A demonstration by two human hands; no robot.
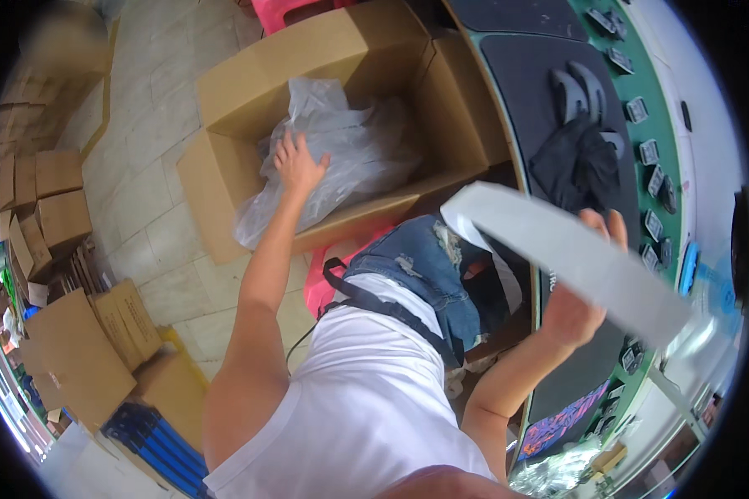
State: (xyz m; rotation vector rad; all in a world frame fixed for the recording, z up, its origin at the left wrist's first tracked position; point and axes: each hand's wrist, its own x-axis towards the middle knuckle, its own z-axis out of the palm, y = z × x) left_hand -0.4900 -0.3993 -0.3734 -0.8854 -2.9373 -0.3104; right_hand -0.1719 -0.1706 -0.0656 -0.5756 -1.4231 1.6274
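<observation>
My left hand (pixel 301 168) reaches into a large open cardboard box (pixel 287 71). Its fingers are spread and lie on a crumpled translucent plastic bag (pixel 341 137), which spills over the box's near left edge. On the right, over the table, my right hand (pixel 576 312) is closed around a long, flat, pale grey strip (pixel 549 241). The strip hides part of that hand. Its left end curls down, and its right end is smeared by motion; I cannot make out its exact kind.
A long table with a dark mat (pixel 516 91) runs along the right, bearing a black cloth bundle (pixel 580 162), grey clogs (pixel 582 91) and several small devices along its green edge. A pink stool (pixel 320 287) stands below the box. Cardboard boxes (pixel 79 358) are stacked on the left.
</observation>
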